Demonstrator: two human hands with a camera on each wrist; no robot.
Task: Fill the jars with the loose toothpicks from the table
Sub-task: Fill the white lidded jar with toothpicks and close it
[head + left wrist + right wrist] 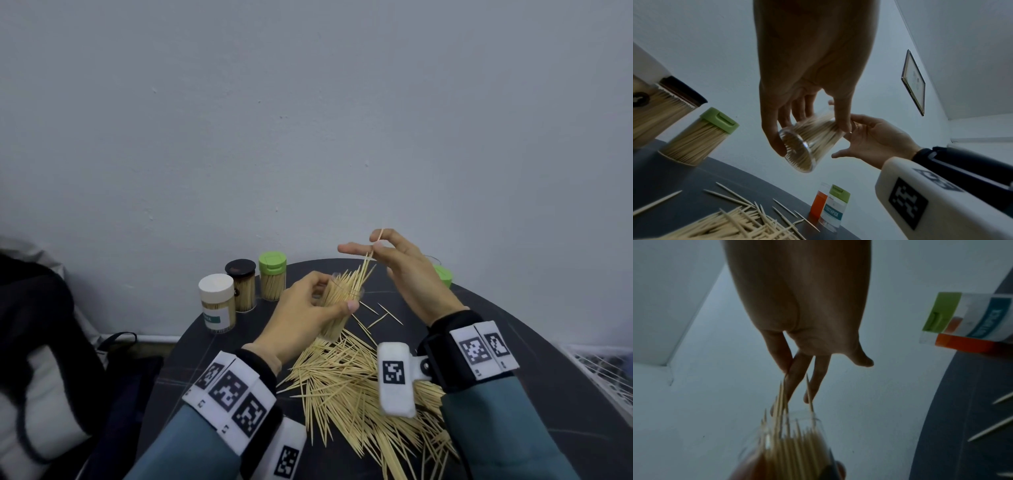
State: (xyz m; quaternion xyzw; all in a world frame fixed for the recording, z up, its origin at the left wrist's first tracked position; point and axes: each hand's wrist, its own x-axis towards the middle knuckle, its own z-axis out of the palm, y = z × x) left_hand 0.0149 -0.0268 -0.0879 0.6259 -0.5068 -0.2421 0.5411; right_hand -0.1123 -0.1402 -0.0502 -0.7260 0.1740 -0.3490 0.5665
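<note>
Overhead, clear jar point(337, 310) tilted in gripping left hand point(305, 315), right hand point(402, 270) pinching toothpicks point(371, 255) at its mouth.

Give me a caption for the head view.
Left hand holds clear jar; right hand feeds in toothpicks.

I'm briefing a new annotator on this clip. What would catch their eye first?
First, the clear jar packed with toothpicks, held tilted above the table by the left hand, while the right hand pinches a few toothpicks at its mouth. Next, the big heap of loose toothpicks on the dark table, nearest the person.
</note>
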